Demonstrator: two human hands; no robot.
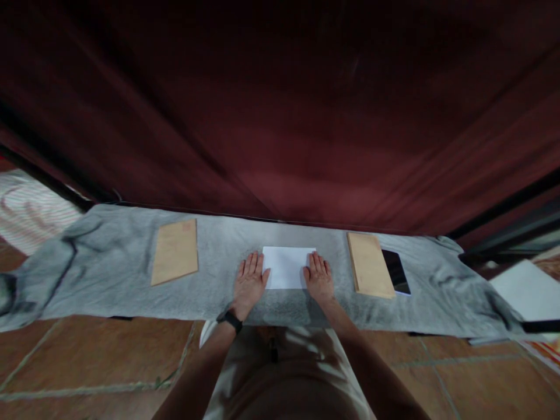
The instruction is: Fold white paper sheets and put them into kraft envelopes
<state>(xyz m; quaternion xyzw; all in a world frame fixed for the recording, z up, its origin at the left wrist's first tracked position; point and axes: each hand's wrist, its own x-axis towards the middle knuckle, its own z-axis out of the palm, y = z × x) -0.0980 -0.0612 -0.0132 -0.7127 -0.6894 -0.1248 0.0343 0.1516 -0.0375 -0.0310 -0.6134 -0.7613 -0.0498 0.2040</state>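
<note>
A white sheet of paper (pixel 289 268) lies flat in front of me on a grey cloth. At its left edge my left hand (pixel 251 280) rests palm down, fingers stretched out and thumb touching the paper. My right hand (pixel 319 279) lies flat at the opposite edge, its thumb by the paper and fingers extended. Neither hand grips anything. To the left lies a single brown envelope (pixel 175 252). A stack of brown envelopes (pixel 371 265) sits to the right of my right hand.
Grey cloth (pixel 227 233) covers the long narrow table. A dark phone-like device (pixel 397 272) is partly under the envelope stack. Behind the table hangs a dark red curtain (pixel 297 146). A white surface (pixel 529 289) stands at far right, and tiled floor (pixel 109 350) shows below.
</note>
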